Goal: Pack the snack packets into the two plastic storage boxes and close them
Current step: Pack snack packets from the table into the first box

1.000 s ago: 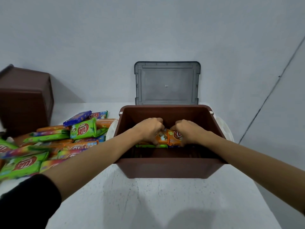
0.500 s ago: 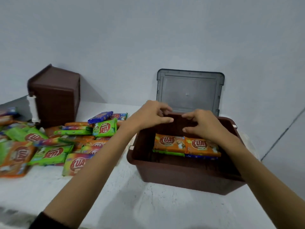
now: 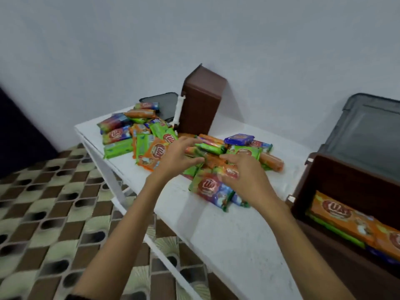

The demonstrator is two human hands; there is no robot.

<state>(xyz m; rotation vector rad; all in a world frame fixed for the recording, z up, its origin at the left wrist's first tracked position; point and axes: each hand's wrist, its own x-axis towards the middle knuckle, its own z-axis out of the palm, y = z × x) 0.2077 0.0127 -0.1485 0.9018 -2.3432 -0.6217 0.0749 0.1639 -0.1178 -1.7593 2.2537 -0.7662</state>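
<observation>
Spreading the empty fingers of my left hand (image 3: 179,156) and right hand (image 3: 244,172) over the pile (image 3: 149,146), I judge one box (image 3: 337,182) barely started and nothing closed.

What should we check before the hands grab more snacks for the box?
1. Left hand free: open above the packets, ok.
2. Right hand free: blurred over the packets, cannot tell.
3. Snack pile within reach: right under both hands, ok.
4. Open box uncovered: its lid leans on the wall behind it, ok.
5. Room in the open box: the packets inside lie low, with wall showing above them, ok.
6. Second box ready to fill: it stands on its side, not ok.
</observation>
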